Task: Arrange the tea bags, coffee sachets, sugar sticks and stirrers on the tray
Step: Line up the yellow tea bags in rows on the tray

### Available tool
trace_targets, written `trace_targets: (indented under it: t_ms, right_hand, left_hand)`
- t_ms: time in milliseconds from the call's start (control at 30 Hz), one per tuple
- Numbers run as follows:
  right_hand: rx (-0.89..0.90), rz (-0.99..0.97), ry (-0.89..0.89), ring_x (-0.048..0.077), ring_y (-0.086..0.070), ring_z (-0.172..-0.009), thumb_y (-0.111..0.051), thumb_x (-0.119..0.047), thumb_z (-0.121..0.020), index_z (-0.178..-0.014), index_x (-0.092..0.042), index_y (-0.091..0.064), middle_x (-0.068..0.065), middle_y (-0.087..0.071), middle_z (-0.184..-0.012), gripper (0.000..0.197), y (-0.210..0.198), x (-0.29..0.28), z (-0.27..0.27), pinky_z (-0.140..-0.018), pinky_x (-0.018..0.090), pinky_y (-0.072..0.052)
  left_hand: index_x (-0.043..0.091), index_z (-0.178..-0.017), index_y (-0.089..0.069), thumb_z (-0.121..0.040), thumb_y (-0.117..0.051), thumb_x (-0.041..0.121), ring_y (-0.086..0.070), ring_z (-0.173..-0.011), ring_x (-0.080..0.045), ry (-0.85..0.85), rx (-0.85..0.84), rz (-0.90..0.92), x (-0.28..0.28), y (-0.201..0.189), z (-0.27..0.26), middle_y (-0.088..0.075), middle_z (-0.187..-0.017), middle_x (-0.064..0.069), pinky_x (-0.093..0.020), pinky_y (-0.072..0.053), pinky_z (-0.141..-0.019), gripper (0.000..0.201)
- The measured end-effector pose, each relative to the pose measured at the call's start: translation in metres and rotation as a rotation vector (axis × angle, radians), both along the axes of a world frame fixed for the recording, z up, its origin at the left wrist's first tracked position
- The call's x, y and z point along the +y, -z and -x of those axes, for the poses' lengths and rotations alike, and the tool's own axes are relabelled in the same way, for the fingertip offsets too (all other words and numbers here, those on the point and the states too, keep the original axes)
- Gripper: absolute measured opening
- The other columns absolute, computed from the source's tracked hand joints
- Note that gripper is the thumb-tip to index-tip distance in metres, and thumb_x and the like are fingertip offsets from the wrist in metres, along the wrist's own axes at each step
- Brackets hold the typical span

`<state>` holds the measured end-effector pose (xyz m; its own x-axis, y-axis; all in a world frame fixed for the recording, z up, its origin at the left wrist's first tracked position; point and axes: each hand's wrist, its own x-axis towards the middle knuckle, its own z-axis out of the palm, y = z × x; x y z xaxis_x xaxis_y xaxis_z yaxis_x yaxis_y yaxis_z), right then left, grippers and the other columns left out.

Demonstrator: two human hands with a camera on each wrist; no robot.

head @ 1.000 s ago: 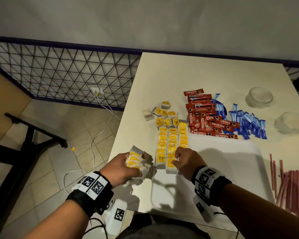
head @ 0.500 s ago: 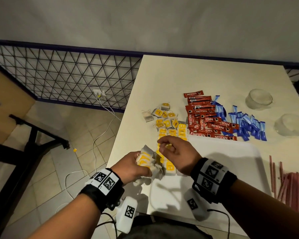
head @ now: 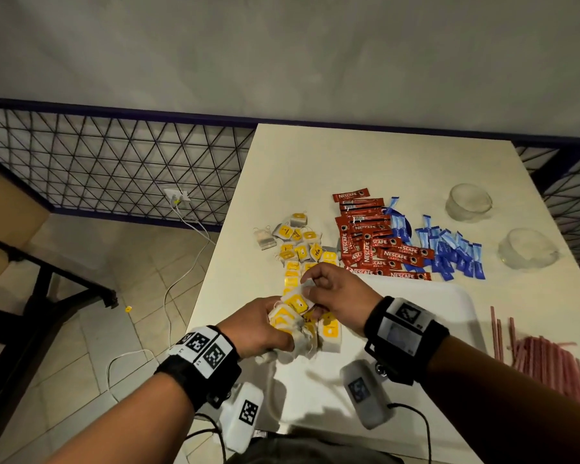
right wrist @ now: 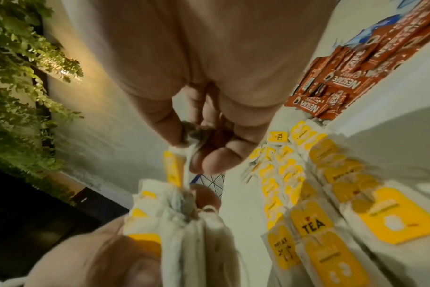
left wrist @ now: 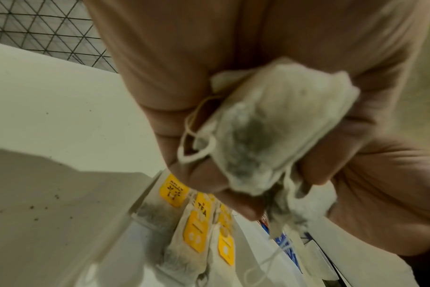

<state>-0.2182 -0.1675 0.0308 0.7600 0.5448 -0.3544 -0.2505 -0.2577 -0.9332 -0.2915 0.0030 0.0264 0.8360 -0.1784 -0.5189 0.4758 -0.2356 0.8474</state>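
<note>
My left hand [head: 265, 324] grips a bunch of tea bags [head: 290, 324] [left wrist: 263, 134] with yellow tags, just above the white tray's [head: 426, 313] left edge. My right hand [head: 332, 293] pinches one tea bag [right wrist: 192, 136] at the top of that bunch. Rows of tea bags [head: 329, 329] [right wrist: 314, 223] lie along the tray's left side, partly hidden by my hands. More loose tea bags [head: 298, 241] lie on the table behind the tray. Red coffee sachets [head: 372, 242], blue sugar sticks [head: 449, 249] and pink stirrers [head: 546, 360] lie off the tray.
Two upturned clear glass bowls [head: 468, 202] [head: 528, 249] stand at the table's far right. The table's left edge [head: 215, 262] drops to a tiled floor with a white cable [head: 181, 272]. A metal lattice fence [head: 114, 169] runs behind.
My right hand left the rows on the tray and rose to the bunch, where it now pinches one bag. My left hand moved right with the bunch, closer to the tray.
</note>
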Motion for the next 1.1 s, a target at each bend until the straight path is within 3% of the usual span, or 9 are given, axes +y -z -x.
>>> trace_targets:
  t_ms: [167,333,433,500,633,733,967,1033,1100]
  right_hand:
    - [0.062,-0.068,0.209,0.019,-0.054,-0.05,-0.06,-0.011,-0.093,-0.097,-0.014,-0.056,-0.006,-0.055,-0.066,0.006,-0.002,-0.011,-0.011,-0.066,0.04,-0.048]
    - [-0.021,-0.019,0.382,0.015,-0.059,-0.056,-0.058,-0.017,-0.095,-0.094,-0.022,-0.056,-0.003,-0.058,-0.076,0.005,0.002,-0.019,-0.021,-0.079,0.052,-0.053]
    - [0.0,-0.072,0.449,0.019,-0.058,-0.059,-0.056,-0.012,-0.095,-0.095,-0.017,-0.055,0.005,-0.062,-0.082,0.006,-0.002,-0.021,-0.025,-0.073,0.045,-0.053]
    - [0.022,-0.098,0.421,0.018,-0.056,-0.056,-0.057,-0.01,-0.094,-0.096,-0.014,-0.057,0.005,-0.059,-0.078,0.004,-0.006,-0.02,-0.023,-0.065,0.038,-0.052]
    - [0.039,-0.09,0.376,0.016,-0.055,-0.051,-0.058,-0.011,-0.094,-0.106,-0.007,-0.059,0.002,-0.057,-0.074,0.013,-0.004,-0.016,-0.019,-0.065,0.038,-0.051]
    - [0.044,-0.099,0.371,0.018,-0.056,-0.055,-0.058,-0.01,-0.094,-0.108,-0.006,-0.058,0.004,-0.058,-0.079,0.015,-0.005,-0.013,-0.017,-0.064,0.037,-0.052]
    - [0.021,-0.133,0.347,0.015,-0.056,-0.058,-0.06,-0.005,-0.092,-0.093,-0.013,-0.059,0.003,-0.053,-0.081,0.008,-0.009,-0.004,-0.011,-0.061,0.035,-0.054]
    - [-0.011,-0.101,0.34,0.012,-0.056,-0.062,-0.061,-0.005,-0.091,-0.093,-0.013,-0.059,0.003,-0.053,-0.084,0.009,-0.007,-0.002,-0.009,-0.059,0.03,-0.054]
    - [-0.012,-0.098,0.311,0.011,-0.055,-0.061,-0.063,-0.004,-0.089,-0.093,-0.013,-0.059,0.004,-0.052,-0.084,0.011,-0.007,0.002,-0.001,-0.056,0.026,-0.052]
  left_hand:
    - [0.018,-0.099,-0.066,-0.052,-0.072,0.01,-0.056,-0.049,-0.014,-0.038,0.014,0.051,0.006,0.002,0.003,-0.066,-0.075,-0.005,-0.022,-0.043,-0.044,0.048]
    - [0.002,-0.118,-0.055,-0.056,-0.059,-0.009,-0.058,-0.044,-0.005,-0.104,0.024,0.254,0.007,-0.005,0.001,-0.064,-0.089,-0.013,-0.015,-0.043,-0.04,0.063]
    - [0.016,-0.111,-0.064,-0.055,-0.066,0.0,-0.067,-0.069,-0.012,-0.039,-0.017,0.15,0.006,-0.004,-0.001,-0.071,-0.104,-0.01,-0.023,-0.051,-0.055,0.058]
    - [0.023,-0.106,-0.067,-0.054,-0.069,0.008,-0.066,-0.076,-0.018,-0.001,-0.031,0.095,0.002,-0.006,-0.004,-0.072,-0.099,-0.008,-0.027,-0.05,-0.06,0.053]
    - [0.012,-0.104,-0.066,-0.046,-0.074,0.011,-0.065,-0.084,-0.025,-0.138,-0.012,0.219,-0.007,-0.01,-0.012,-0.07,-0.093,-0.011,-0.037,-0.052,-0.078,0.059]
    - [0.01,-0.108,-0.065,-0.045,-0.075,0.011,-0.065,-0.086,-0.028,-0.129,-0.008,0.225,-0.007,-0.014,-0.013,-0.069,-0.095,-0.014,-0.04,-0.051,-0.082,0.063]
    - [0.005,-0.095,-0.065,-0.051,-0.073,0.002,-0.057,-0.076,-0.028,-0.169,-0.009,0.262,-0.015,-0.019,-0.015,-0.062,-0.084,-0.017,-0.038,-0.044,-0.073,0.044]
    - [0.003,-0.09,-0.066,-0.055,-0.066,-0.005,-0.059,-0.061,-0.024,-0.239,0.0,0.298,-0.019,-0.022,-0.014,-0.062,-0.077,-0.015,-0.025,-0.048,-0.059,0.036]
    - [0.006,-0.079,-0.067,-0.058,-0.064,-0.01,-0.056,-0.047,-0.019,-0.319,0.012,0.313,-0.017,-0.03,-0.006,-0.061,-0.069,-0.013,-0.016,-0.042,-0.043,0.026]
